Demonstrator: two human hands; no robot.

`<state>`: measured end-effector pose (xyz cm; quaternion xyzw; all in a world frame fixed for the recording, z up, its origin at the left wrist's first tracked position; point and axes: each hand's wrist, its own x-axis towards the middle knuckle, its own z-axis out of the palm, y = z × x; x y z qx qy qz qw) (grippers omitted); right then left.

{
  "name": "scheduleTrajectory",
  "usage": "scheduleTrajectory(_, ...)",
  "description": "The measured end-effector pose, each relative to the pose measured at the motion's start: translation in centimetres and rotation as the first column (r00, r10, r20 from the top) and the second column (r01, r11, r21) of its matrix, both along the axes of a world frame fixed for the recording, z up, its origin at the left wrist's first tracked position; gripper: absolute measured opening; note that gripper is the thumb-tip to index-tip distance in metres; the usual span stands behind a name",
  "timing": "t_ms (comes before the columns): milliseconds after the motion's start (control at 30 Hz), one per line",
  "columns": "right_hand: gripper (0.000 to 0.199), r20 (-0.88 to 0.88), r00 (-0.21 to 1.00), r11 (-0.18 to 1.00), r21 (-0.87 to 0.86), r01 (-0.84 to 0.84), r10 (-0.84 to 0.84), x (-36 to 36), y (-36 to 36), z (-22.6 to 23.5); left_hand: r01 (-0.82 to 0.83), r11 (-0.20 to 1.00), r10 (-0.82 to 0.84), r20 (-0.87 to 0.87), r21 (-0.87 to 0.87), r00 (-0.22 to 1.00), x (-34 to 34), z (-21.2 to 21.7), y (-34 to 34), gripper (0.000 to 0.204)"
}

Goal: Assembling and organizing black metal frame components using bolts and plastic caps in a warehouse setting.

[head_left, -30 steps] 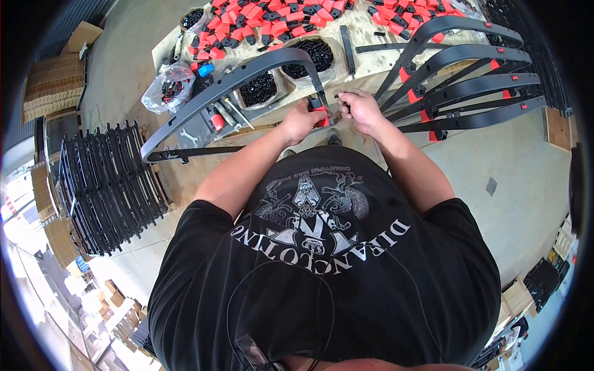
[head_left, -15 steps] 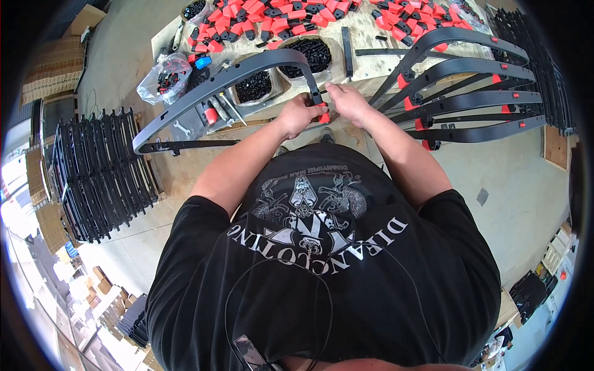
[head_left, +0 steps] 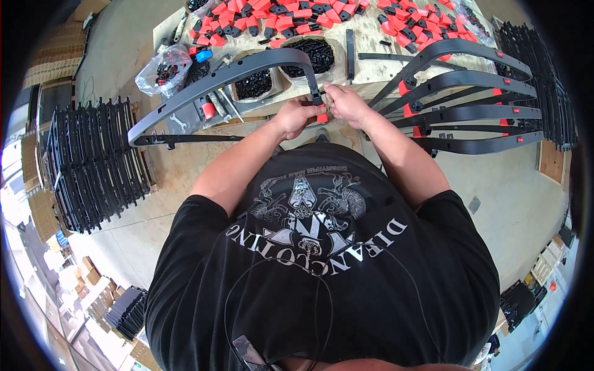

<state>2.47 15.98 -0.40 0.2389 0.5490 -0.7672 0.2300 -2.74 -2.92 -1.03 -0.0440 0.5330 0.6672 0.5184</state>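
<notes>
A black curved frame (head_left: 247, 65) stretches from the left and bends down in front of my body. A red end piece (head_left: 322, 117) sits at the lower end of its bent leg. My left hand (head_left: 298, 117) is closed round that end, thumb against the red piece. Right beside it, my right hand (head_left: 348, 104) is closed in a pinch close to the frame's leg. Whatever lies between those fingertips is too small and hidden to name.
The worktable (head_left: 371, 71) ahead carries piled red and black pieces (head_left: 291, 18), bags of small black parts (head_left: 309, 55), a wrench (head_left: 178, 121) and a clear plastic bag (head_left: 164, 71). Several similar frames (head_left: 470, 114) lie to the right. Stacked black bars (head_left: 93, 161) stand left.
The view has shifted slightly. Both hands stay at the frame's end, with my right hand a little closer to my left. Less of the red end piece shows now.
</notes>
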Motion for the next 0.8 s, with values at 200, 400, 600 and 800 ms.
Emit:
scheduleTrajectory(200,0.045,0.085,0.996,0.991,-0.131,0.011,0.000,-0.2,-0.1,-0.2,0.027,0.990,-0.022,0.034,-0.141,0.999,0.3,-1.0,0.2,0.037)
scheduleTrajectory(400,0.043,0.050,0.998,0.990,-0.138,-0.023,0.030,0.0,0.3,-0.6,0.256,0.937,-0.275,-0.047,-0.238,0.960,0.6,2.2,0.1,0.044)
scheduleTrajectory(600,0.040,0.069,0.997,0.990,-0.142,-0.007,0.017,0.1,0.1,0.3,0.196,0.973,-0.200,-0.018,-0.118,0.980,1.1,1.3,-0.9,0.040)
scheduleTrajectory(800,0.034,-0.006,0.998,0.996,-0.058,0.069,-0.069,0.2,-1.2,1.1,0.162,0.970,-0.203,-0.240,-0.182,0.949,1.0,-0.7,-0.4,0.032)
